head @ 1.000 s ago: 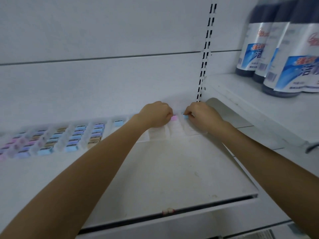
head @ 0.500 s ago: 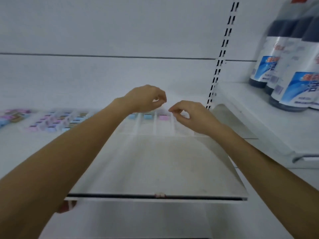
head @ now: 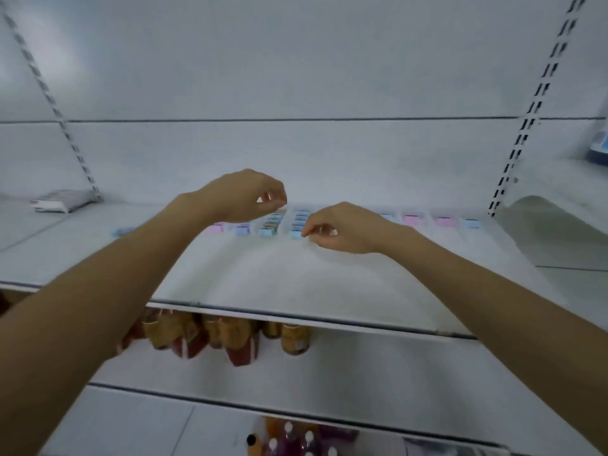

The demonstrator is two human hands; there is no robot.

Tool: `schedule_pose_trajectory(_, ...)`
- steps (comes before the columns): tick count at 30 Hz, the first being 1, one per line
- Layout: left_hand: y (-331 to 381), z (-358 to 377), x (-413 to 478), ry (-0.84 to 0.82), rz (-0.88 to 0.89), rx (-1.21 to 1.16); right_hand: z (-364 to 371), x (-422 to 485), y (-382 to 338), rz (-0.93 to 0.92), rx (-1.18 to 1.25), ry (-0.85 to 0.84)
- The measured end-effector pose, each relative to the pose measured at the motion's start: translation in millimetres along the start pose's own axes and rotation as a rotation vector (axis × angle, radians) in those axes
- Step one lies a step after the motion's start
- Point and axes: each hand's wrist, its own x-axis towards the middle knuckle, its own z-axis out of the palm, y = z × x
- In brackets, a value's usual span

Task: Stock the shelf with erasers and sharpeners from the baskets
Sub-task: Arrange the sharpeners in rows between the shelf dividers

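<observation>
A white store shelf [head: 329,284] fills the frame. Motion blur softens it, and both forearms run out of the picture at the lower corners. At the right edge only a sliver of a blue-labelled bottle [head: 599,149] shows. Brown and red bottles [head: 230,337] on the tier below are half hidden by the shelf lip. What the pale packet [head: 61,200] at far left contains cannot be read.

The left hand [head: 243,195] hovers above the back row with thumb and forefinger drawn together. Whether anything small sits between them cannot be told. The right hand [head: 342,228] is curled low, its fingertips at the edge of a blue eraser [head: 297,234]. Whether they pinch it or merely touch it is unclear.

Since half a second ago the view has swung left and pulled back. The big bottles have nearly left the frame, and the lower tiers and the left slotted upright [head: 49,93] have come in. Both hands have moved from the sparse right end towards the fuller lanes.

A clear divided tray [head: 285,222], barely visible, lines the back of the shelf. It holds pink and blue erasers [head: 411,220], several in file in the lanes by the hands and one apiece further right.
</observation>
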Motion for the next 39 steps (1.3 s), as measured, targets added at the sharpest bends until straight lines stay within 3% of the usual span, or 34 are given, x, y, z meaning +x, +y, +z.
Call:
schedule_pose_trajectory(17,-187.9,-34.5,-198.7,0.034,-0.257,-0.095,54.7,130.6,-174.5,-0.08,-0.009,-0.118)
schedule_pose_trajectory(30,-290.2,0.8,-152.5,-0.218,-0.3,-0.037,94.0,254.9,-161.1,-0.107,-0.046,-0.117)
schedule_pose_trajectory(39,-329.9,43.5,-115.1,-0.171,-0.158,-0.123,127.5,306.4,-160.0,-0.157,-0.08,-0.24)
